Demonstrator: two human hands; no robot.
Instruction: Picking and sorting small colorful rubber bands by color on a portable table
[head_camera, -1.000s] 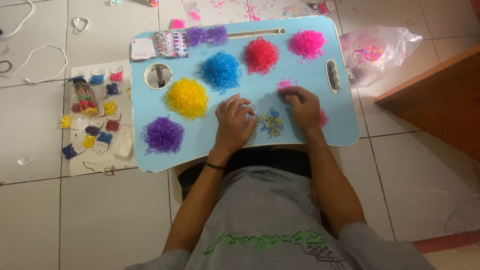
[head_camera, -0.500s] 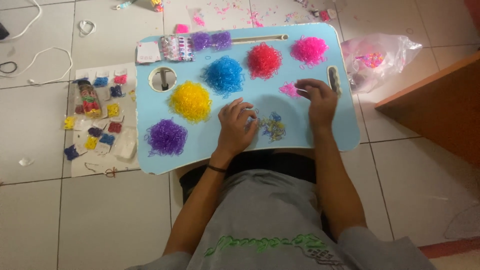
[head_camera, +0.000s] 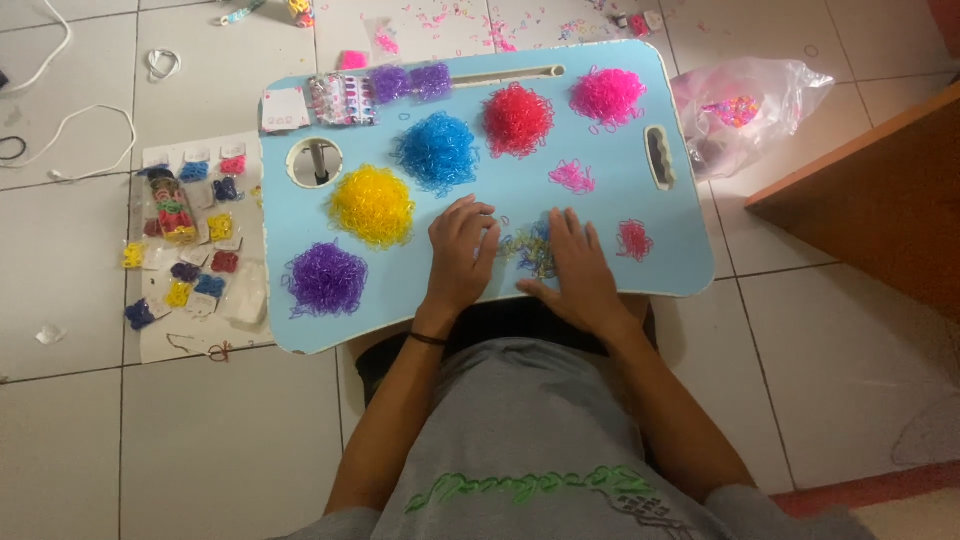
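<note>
I see a room in a home, used for craft work. The white tiled floor (head_camera: 840, 350) is scattered with small packets (head_camera: 185, 230) and cables (head_camera: 70, 140), and a light blue lap table (head_camera: 620, 215) carries sorted piles of coloured rubber bands (head_camera: 437, 150).

Bare tray (head_camera: 610, 215) beyond hands; colour heaps (head_camera: 438, 150) behind.

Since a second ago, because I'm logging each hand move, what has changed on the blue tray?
The right hand reached out to the small pink heap, then came back beside the mixed bands. The left hand stayed flat by them. A small pink-red heap now shows uncovered. The sorted piles on the blue tray lie unchanged.
</note>
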